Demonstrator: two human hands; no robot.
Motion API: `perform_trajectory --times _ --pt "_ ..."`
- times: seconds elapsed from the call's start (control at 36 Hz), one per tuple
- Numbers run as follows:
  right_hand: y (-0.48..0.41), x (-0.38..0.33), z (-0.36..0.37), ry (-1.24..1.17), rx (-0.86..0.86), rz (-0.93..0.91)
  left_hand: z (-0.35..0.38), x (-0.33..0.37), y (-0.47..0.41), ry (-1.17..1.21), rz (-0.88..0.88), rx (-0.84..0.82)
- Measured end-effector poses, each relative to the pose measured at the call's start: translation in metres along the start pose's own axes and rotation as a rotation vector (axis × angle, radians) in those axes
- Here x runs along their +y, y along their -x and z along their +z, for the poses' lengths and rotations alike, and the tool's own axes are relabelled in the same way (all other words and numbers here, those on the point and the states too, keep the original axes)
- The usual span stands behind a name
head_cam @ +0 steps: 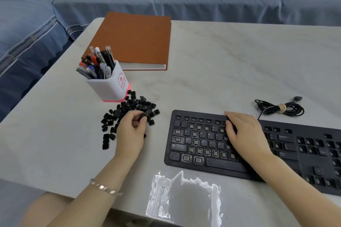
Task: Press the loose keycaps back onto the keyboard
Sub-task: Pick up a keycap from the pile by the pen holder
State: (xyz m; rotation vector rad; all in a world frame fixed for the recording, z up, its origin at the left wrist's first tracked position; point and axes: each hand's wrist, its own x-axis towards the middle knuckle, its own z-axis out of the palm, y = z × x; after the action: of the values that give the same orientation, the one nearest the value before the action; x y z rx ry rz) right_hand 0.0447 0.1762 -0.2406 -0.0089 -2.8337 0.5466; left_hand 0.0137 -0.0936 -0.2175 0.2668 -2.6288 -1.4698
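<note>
With our left hand (132,132) pinching a keycap (144,116) and right hand (246,134) flat on the keyboard (186,114), we should seat it squarely, then press straight down.

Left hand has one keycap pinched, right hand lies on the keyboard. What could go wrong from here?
1. The keycap in the left hand could go onto a wrong seat: many seats on the keyboard are bare, and its lettering is unreadable here.
2. The right hand covers the middle rows, so it may block placement.
3. The pile sits right beside the pen cup; rummaging may scatter caps.
</note>
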Motion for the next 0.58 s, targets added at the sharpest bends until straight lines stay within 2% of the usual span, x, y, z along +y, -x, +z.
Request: perform_trajectory --times 0.06,0.14,0.19,0.28,0.39,0.47,0.58 --pt "0.0 0.0 0.0 0.001 -0.003 0.01 0.0 0.017 0.002 0.301 -0.222 -0.009" --pt "-0.002 -0.001 -0.002 -0.011 -0.052 0.062 0.001 0.039 0.005 0.687 -0.471 -0.183" --pt "-0.004 -0.007 -0.007 -0.066 -0.091 0.115 0.001 0.05 0.009 0.867 -0.608 -0.296" --pt "-0.001 -0.025 -0.02 -0.277 -0.048 0.191 0.002 0.062 0.019 1.008 -0.766 -0.422" --pt "0.005 -0.058 -0.04 -0.598 -0.086 0.248 0.01 0.073 0.031 0.948 -0.779 -0.571" --pt "0.009 -0.078 -0.054 -0.892 -0.223 0.328 0.016 0.076 0.041 0.802 -0.668 -0.63" --pt "0.015 -0.085 -0.064 -1.049 -0.315 0.386 0.019 0.08 0.051 0.601 -0.509 -0.698"
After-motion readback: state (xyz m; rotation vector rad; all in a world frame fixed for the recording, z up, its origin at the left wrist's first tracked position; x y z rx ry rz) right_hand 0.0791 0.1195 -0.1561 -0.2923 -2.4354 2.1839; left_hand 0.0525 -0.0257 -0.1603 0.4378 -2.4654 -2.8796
